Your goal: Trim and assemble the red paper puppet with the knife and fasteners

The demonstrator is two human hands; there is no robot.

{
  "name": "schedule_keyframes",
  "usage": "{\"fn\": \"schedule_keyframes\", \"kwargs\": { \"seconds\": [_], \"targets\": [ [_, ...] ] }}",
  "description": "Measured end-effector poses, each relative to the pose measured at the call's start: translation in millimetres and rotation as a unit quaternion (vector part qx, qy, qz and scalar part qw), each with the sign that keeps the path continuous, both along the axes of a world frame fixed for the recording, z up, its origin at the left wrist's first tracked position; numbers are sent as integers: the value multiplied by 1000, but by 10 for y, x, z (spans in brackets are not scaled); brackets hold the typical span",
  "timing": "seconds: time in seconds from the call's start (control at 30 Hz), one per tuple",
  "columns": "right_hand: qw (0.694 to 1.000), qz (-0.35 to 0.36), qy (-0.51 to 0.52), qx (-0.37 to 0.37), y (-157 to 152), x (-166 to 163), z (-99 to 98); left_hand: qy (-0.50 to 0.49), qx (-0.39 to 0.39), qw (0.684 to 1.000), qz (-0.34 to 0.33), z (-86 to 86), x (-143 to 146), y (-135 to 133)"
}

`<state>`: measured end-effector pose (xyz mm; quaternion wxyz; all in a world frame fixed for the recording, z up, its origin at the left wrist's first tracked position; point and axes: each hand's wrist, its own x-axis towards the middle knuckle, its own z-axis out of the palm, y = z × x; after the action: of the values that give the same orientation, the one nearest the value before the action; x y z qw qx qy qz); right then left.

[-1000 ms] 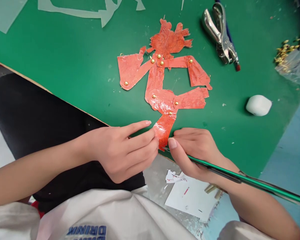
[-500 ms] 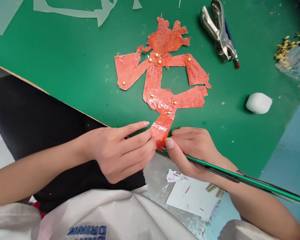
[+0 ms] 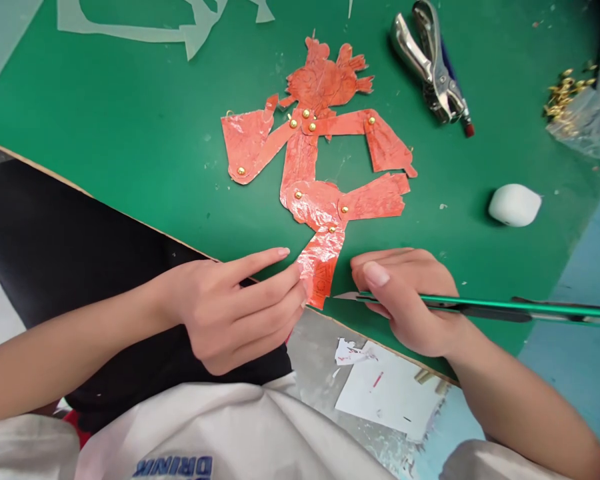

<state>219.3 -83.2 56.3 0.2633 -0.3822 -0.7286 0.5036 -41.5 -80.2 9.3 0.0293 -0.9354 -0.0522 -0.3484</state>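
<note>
A red jointed paper puppet [image 3: 300,163], shiny and held together with gold brass fasteners, lies on the green table. The end of its lowest leg piece [image 3: 325,257] reaches the table's near edge, where my left hand [image 3: 237,313] pinches it from the left, thumb hidden below and index finger stretched out. My right hand [image 3: 410,293] grips a craft knife with a slim green handle [image 3: 480,305]. Its bare blade [image 3: 347,296] points left, just short of the leg's end and apart from it.
A metal hole punch [image 3: 433,67] lies at the upper right, over a pencil. Further right are loose brass fasteners [image 3: 567,93] by a plastic bag and a white rounded case [image 3: 515,205]. Clear film scraps [image 3: 130,32] lie at the back left. Paper [image 3: 380,393] is below the table edge.
My right hand has drawn right, away from the leg piece, and the knife has turned nearer level, its blade now in sight. My left hand keeps hold of the leg.
</note>
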Motion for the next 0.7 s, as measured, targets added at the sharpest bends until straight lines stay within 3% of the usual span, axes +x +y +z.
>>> {"fn": "schedule_keyframes", "kwargs": {
  "seconds": [0.1,0.17,0.37,0.47,0.57,0.7],
  "targets": [
    [999,16,-9,33,-9,12,-47,-25,129,991,-36,-61,-19,140],
    [998,26,-32,45,-18,11,-64,-32,151,987,-39,-92,-29,186],
    [995,30,-28,92,-31,2,-65,-42,136,989,-41,-112,-30,95],
    [979,15,-66,192,-1,87,-65,-59,12,998,26,-123,-3,-55],
    [919,-12,-207,336,79,259,-54,-52,-97,992,58,-135,9,-110],
    [811,-125,-361,442,206,468,-32,-35,-10,999,10,-102,-17,35]
  ]
}}
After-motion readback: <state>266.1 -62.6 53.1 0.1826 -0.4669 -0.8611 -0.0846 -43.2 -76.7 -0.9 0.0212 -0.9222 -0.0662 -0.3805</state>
